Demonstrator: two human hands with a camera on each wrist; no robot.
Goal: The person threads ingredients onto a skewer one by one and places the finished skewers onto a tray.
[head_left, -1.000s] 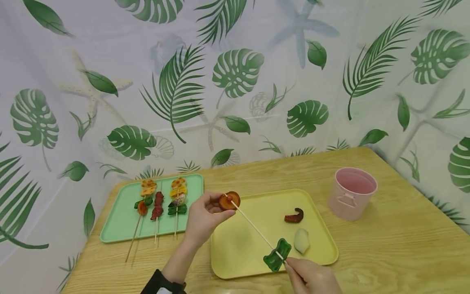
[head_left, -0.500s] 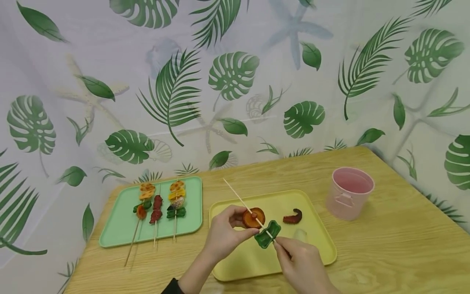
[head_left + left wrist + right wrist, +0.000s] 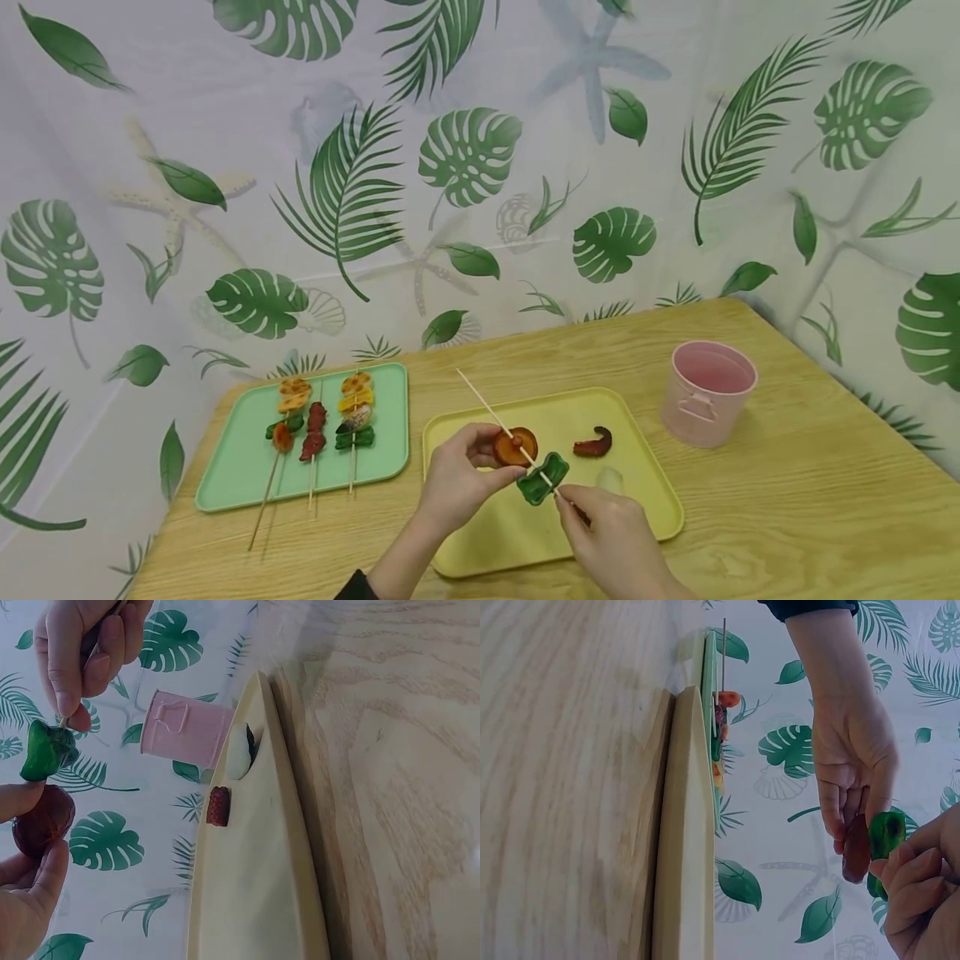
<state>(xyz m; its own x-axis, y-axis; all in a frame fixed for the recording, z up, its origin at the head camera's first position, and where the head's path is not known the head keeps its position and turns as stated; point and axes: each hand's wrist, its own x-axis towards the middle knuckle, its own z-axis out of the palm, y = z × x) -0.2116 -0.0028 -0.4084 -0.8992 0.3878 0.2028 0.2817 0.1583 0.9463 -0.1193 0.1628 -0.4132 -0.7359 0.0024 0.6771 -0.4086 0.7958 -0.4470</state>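
Two pieces on thin wooden skewer, brown round slice pinched by left hand, glossy green piece, right hand pinching skewer

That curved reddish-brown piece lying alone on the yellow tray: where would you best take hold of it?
Probably across its thick middle, coming straight down from above. The curved reddish-brown piece lies flat on the yellow tray with bare tray all round it, apart from the pale piece, so fingertips could pinch its two long sides.

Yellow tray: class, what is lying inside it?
In the yellow tray lie a dark red curled piece and a pale whitish piece. The hands cover part of its floor.
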